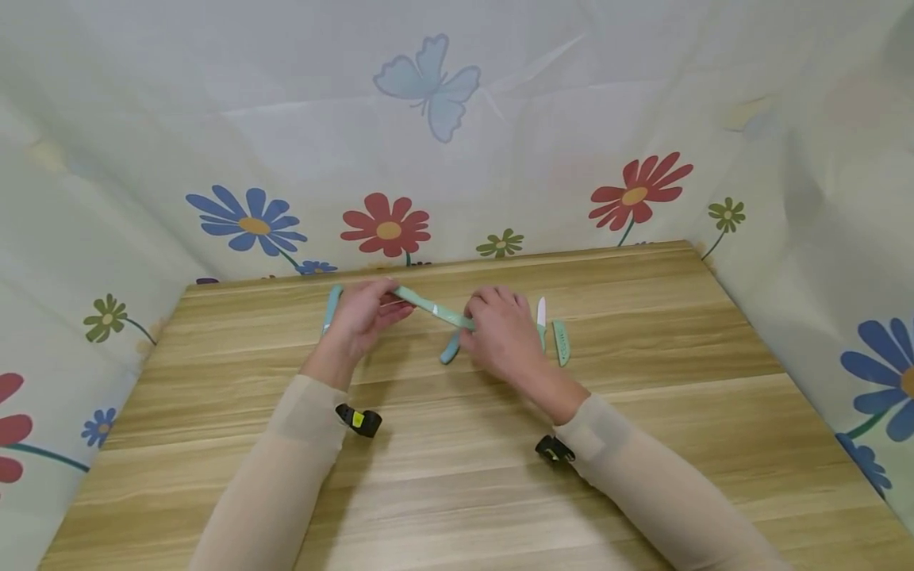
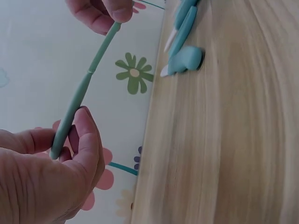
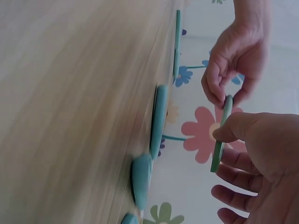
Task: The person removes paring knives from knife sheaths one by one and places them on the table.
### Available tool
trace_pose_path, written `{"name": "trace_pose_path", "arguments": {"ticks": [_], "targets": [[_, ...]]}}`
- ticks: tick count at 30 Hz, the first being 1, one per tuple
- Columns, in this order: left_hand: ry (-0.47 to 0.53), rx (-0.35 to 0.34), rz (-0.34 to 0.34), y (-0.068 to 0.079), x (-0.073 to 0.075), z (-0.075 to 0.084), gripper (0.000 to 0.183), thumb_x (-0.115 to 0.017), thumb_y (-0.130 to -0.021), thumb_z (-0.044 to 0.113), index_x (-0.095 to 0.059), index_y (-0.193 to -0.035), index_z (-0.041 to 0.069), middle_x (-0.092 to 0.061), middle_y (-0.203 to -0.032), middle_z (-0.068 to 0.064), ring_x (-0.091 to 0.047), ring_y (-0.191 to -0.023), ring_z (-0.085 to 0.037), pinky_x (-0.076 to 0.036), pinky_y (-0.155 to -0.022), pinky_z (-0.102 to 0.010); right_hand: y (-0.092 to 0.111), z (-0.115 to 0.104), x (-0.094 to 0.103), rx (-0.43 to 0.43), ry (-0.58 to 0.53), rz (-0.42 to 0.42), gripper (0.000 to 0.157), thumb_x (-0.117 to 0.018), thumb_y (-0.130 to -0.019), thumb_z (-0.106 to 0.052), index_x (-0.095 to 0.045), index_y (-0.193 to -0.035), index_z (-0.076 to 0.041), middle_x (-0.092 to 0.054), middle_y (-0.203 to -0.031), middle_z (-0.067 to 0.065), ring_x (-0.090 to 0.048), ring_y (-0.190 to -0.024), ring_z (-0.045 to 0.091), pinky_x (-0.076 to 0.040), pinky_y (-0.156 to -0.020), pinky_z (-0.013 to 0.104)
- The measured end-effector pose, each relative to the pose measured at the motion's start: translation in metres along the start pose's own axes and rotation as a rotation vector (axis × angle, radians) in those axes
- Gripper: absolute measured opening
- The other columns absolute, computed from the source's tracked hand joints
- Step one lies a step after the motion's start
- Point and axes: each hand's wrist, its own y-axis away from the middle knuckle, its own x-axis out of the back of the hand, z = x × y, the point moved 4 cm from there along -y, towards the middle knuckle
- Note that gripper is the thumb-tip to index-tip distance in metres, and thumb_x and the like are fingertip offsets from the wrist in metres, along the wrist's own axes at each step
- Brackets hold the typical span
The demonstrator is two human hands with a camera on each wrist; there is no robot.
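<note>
Knife [image 1: 434,309] with slim light-green handle [image 1: 412,298] and matching sheath [image 1: 453,317], held raised above the wood-grain table [image 1: 428,476].
Was pinched narrowly at the handle by the left hand [image 1: 360,313], and at the sheath by the right hand [image 1: 503,329] with its outer fingers loose. Hung near a partly hidden, rounded blue-green piece [image 1: 450,349], left of a white-bladed green-handled knife [image 1: 541,313] and a loose perforated green sheath [image 1: 562,342]. Seemed liable, if jerked apart, to free a presumably covered blade toward the right fingers; if gripped too lightly, to drop onto the table.
</note>
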Motion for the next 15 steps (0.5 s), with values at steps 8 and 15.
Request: {"name": "trace_pose_path", "arguments": {"ticks": [8,15], "targets": [[0.098,-0.006,-0.020,0.014,-0.008,-0.010,0.023,-0.056,-0.110,0.016,-0.057,-0.120,-0.005,-0.060,-0.119,-0.017,-0.068,-0.110,-0.030,-0.057,-0.099,-0.037,0.004,0.015,0.010,0.095,-0.046,0.084,0.013,-0.078,-0.090,-0.018,-0.076,-0.101,-0.010,-0.067,-0.105,0.003,-0.061,-0.102,0.026,-0.050,-0.089,0.047],[0.203,-0.031,-0.023,0.023,-0.016,-0.017,0.019,-0.053,-0.111,0.013,-0.055,-0.119,-0.004,-0.059,-0.117,-0.017,-0.070,-0.104,-0.025,-0.056,-0.099,-0.034,0.006,0.021,0.016,0.179,-0.081,0.123,0.012,-0.077,-0.090,-0.012,-0.075,-0.101,-0.007,-0.066,-0.098,0.005,-0.060,-0.092,0.025,-0.052,-0.084,0.045]]}}
